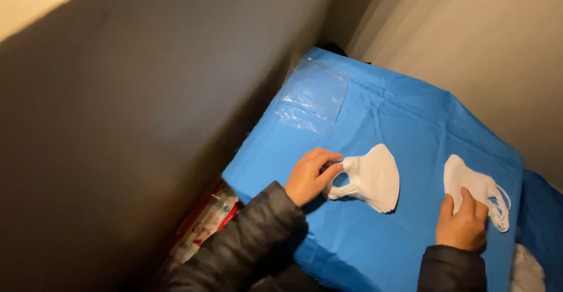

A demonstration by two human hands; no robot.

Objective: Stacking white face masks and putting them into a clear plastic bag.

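My left hand [309,176] pinches the mask stack's [370,177] ear loops; my right hand [463,224] presses, apparently ungripped, a single mask [472,187]; separating comes next.

Left hand [306,177] pinches mask stack [372,178]; right hand [462,224] presses, seemingly, second mask [469,183].

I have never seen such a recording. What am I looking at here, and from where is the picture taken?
There is no machine: a person works with bare hands, and one camera on the person's head looks down at them. A blue cloth covers the surface. On it lie a clear plastic bag and two stacks of white masks. The left hand pinches the ear loops of the left stack. The right hand presses on the right stack. Grey walls stand around.
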